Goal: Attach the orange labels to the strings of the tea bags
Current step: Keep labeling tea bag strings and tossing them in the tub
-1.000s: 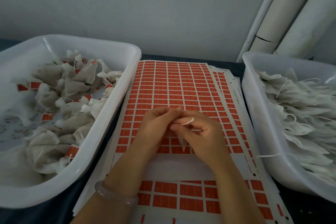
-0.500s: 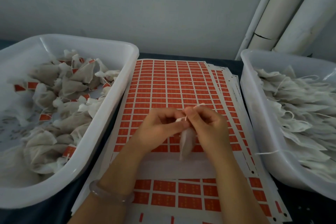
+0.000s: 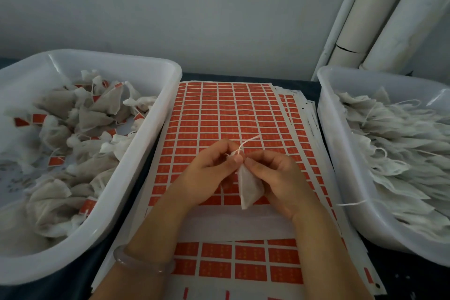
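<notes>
The left tub (image 3: pixel 168 105) holds finished bags (image 3: pixel 97 114) with orange tags among them. Next to it on the dark desk (image 3: pixel 414 280) lies the label sheet (image 3: pixel 231 109), a stack of orange stickers with one strip already bare near the wrists. Over that sheet the left grip (image 3: pixel 209 173), a bangle (image 3: pixel 143 263) at its wrist, is pinched together on the string (image 3: pixel 246 143), whose free end sticks up and to the right. The tea bag (image 3: pixel 249 190) hangs between both hands, and the right grip (image 3: pixel 280 178) is clamped on its top corner. The right tub (image 3: pixel 326 129) holds unlabelled bags (image 3: pixel 394 153), one string trailing over its rim.

No label is on this string yet. The risk, as I judge it, is the thin string slipping out of the pinch when one grip lets go to peel a sticker, or the sticker folding crooked and catching a fingertip instead of the string.

A second ago the bag was mostly hidden under the hands, with a loop of string lying on the right one. Now the bag hangs in plain view and the string is drawn out straighter.
</notes>
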